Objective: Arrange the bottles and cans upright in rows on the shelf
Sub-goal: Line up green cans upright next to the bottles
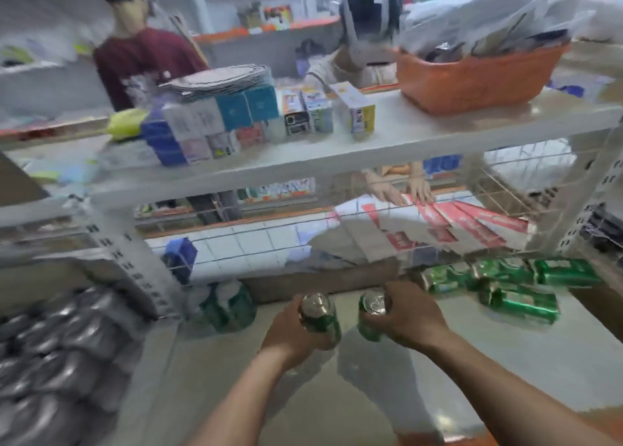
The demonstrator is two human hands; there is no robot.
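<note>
At lower centre, the left hand (293,327) and right hand (409,317) each grip a seemingly upright green aluminium can (320,317) (371,314) above the pale shelf (236,378).

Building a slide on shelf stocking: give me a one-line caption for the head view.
Left hand and right hand each hold a green can above the lower shelf.

Shiny bare-metal tops and glossy green printed sides on the two cans (320,315) held in the hands. Smooth, faintly reflective painted shelf (488,354) beneath. Green cans (512,282) at the back right corner wrapped in glossy, crinkled film. Thin metal wire grid (269,240) along the rear edge. Matt orange plastic basket (478,81) and printed cardboard boxes (236,121) on the upper shelf.
</note>
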